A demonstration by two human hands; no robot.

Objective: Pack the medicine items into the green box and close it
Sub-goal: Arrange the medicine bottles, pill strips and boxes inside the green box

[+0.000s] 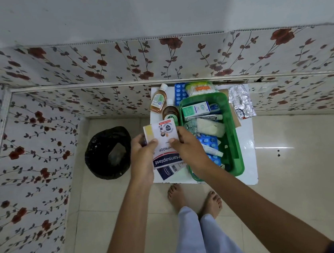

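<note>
The green box stands open on a white table. It holds a teal and white carton, a gauze roll, tubes and blue blister strips. Both hands hold a white Hansaplast box just left of the green box, lifted above the table. My left hand grips its left edge and my right hand grips its right edge. Under it lies a dark blue and white packet.
Two amber bottles, a blue blister strip and a cotton-bud pack lie behind the box. Silver foil strips lie to its right. A black-lined bin stands on the floor to the left.
</note>
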